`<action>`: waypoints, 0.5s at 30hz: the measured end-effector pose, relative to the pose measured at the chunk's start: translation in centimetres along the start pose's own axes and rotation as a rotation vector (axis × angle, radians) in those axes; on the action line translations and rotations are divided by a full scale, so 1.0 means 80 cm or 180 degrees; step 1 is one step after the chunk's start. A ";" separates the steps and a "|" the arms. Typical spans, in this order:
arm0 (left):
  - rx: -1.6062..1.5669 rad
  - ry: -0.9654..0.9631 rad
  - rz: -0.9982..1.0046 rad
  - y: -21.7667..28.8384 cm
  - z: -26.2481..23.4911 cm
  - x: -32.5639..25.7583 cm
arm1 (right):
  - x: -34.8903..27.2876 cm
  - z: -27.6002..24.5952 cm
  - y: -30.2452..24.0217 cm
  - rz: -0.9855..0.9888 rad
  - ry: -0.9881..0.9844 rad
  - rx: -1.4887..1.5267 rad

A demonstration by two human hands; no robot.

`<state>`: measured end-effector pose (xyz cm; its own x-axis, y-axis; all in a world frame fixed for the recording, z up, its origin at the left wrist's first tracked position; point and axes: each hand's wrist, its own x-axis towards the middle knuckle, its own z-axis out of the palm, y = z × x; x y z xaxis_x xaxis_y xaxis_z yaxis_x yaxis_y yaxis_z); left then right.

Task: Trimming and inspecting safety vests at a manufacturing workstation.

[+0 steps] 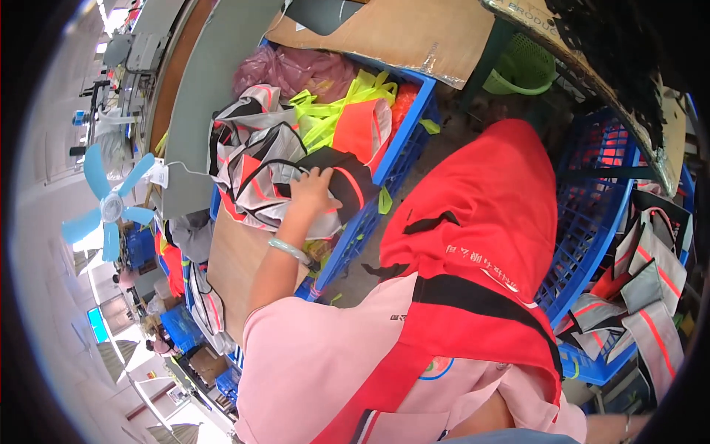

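Well, from my seat I see the left hand (314,192) just off centre at eleven o'clock, palm down on the cloth, fingers curved and a little apart, thumb out at four o'clock of the palm. It touches the black piece (359,172) with the orange stripe and the grey pieces (270,148) beside it; whether it pinches any cloth I cannot tell. Both lie in the near crate (407,137), between ten and twelve o'clock of my view. Of the right arm I get only a forearm (610,428) at four o'clock; its hand is out of my sight. As for writing, white characters run across the red apron (473,207), small dark ones sit on the pink shirt (318,348), and lettering shows on a board (543,18) at one o'clock. Counting up, I make it one bangle (288,249) on the left wrist, one fan (112,207) with five blades at nine o'clock, one green basket (518,70) between one and two, and at least two blue crates, the other crate (592,259) being at three. One pink bag (296,74) lies at eleven, above the grey pieces, which overlap too much for me to count.
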<state>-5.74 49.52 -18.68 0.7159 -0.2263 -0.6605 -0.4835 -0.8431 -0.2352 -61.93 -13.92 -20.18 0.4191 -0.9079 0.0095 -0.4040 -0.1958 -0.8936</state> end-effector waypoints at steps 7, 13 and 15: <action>-0.0557 0.0987 0.0022 -0.047 0.017 0.011 | -0.028 -0.048 0.144 -0.0935 0.0013 -0.3401; -0.1494 0.0511 -0.0229 -0.087 0.017 0.013 | -0.013 -0.085 0.168 -0.0473 -0.0552 -0.3187; -0.1429 0.0472 -0.0050 -0.098 0.059 0.024 | -0.013 -0.101 0.176 -0.0304 -0.0630 -0.3287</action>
<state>-2.93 57.98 -21.49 0.8015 -0.2516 -0.5426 -0.2298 -0.9671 0.1089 -74.63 -18.71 -29.12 0.5733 -0.8136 -0.0968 -0.8193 -0.5683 -0.0763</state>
